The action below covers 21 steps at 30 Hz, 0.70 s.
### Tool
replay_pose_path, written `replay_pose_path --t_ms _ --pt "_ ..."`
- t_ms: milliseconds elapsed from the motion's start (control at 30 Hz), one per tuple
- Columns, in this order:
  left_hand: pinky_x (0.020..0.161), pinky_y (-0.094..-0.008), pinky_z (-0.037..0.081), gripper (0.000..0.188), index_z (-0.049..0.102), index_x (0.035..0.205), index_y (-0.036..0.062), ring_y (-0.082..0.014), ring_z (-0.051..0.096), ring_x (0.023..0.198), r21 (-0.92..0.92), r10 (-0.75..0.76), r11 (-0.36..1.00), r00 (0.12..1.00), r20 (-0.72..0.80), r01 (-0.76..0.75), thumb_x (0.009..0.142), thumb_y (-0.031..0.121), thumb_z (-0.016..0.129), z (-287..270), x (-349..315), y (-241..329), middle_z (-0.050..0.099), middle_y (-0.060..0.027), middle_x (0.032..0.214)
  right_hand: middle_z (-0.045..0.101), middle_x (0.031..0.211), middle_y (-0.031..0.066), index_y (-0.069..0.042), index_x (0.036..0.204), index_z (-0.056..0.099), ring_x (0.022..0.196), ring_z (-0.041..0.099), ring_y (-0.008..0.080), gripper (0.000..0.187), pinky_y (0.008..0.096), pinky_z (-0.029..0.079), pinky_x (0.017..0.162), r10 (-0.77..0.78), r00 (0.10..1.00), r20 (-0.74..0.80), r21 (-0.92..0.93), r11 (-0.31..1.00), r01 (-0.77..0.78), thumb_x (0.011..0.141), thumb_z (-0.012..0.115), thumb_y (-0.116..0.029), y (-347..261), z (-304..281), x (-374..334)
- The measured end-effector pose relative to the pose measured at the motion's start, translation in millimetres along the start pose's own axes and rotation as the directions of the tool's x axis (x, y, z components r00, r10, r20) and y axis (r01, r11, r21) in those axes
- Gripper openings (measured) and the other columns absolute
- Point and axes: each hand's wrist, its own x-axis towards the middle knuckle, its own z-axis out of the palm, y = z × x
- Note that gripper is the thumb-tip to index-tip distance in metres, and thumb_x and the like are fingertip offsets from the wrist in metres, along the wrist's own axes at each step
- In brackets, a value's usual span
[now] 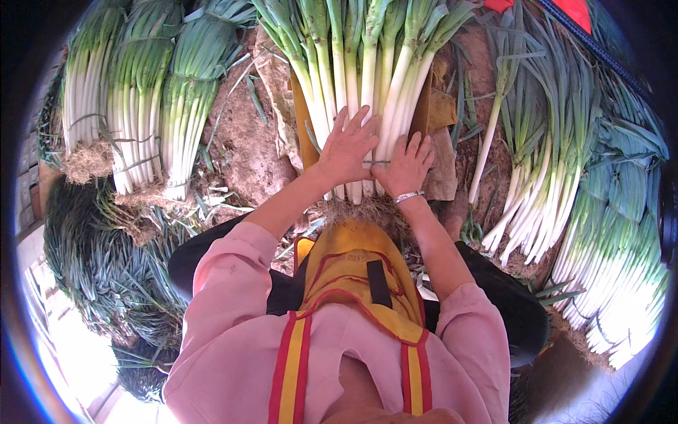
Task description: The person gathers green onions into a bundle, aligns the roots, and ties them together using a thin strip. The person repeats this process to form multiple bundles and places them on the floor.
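Note:
A thick bundle of leeks [369, 74] lies in front of me, green leaves pointing away and roots toward my lap. My left hand [348, 152] rests on the white stalks with its fingers spread. Just right of it, my right hand [405, 167] lies on the same stalks, fingers apart and a bracelet at the wrist. The two thumbs come close together over the middle of the bundle. A thin green strip shows across the stalks between the hands; whether either hand pinches it, I cannot make out. Tangled roots [364, 212] stick out below both hands.
Tied leek bundles [138, 106] stand at the far left, above a dark green heap of leaves [106, 254]. Loose leeks [540, 155] lie to the right, beside more tied bundles [614, 261]. My yellow apron [353, 272] and bent knees border the near side.

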Motion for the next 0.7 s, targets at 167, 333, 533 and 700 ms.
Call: replay_pose_path --t_ms 167,333,533,700 --pt "0.111 -0.0525 0.009 0.06 0.058 0.105 0.0115 -0.0294 0.021 0.135 -0.062 0.021 0.998 0.996 -0.087 -0.026 0.06 0.049 0.072 0 -10 -9 0.041 -0.0073 0.135 0.039 0.133 0.0221 0.003 0.129 0.039 0.133 0.014 0.0446 0.086 0.059 0.014 0.105 -0.038 0.999 0.037 -0.029 0.999 0.04 0.062 0.069 -0.042 2 3 -2" --pt "0.111 -0.0529 0.009 0.058 0.058 0.108 0.0139 -0.0288 0.019 0.136 -0.08 -0.007 0.997 0.999 -0.047 0.003 0.063 0.049 0.071 3 -12 -12 0.037 -0.0031 0.139 0.043 0.129 0.0188 0.001 0.129 0.039 0.133 0.015 0.0442 0.089 0.0609 0.019 0.102 -0.072 0.997 0.026 -0.017 0.997 0.072 0.06 0.071 -0.047 11 1 -5" --pt "0.108 -0.0569 0.011 0.05 0.058 0.106 0.0124 -0.0338 0.019 0.134 -0.072 -0.027 0.997 0.995 -0.099 0.02 0.067 0.041 0.07 6 -10 -2 0.035 -0.0072 0.14 0.054 0.12 0.0152 -0.007 0.118 0.053 0.125 0.034 0.0369 0.061 0.0489 0.034 0.098 -0.153 0.987 -0.05 0.279 0.947 0.161 0.07 0.068 -0.041 50 -9 16" --pt "0.107 -0.0574 0.013 0.032 0.057 0.095 0.0097 -0.0352 0.024 0.133 -0.102 -0.115 0.99 0.977 -0.178 0.098 0.068 0.025 0.066 19 -16 14 0.035 -0.0102 0.139 0.064 0.097 0.0161 -0.01 0.107 0.059 0.085 0.062 0.0355 0.025 0.0391 0.05 0.072 0.136 0.93 -0.341 0.538 0.84 0.074 0.084 0.055 -0.019 165 -9 68"
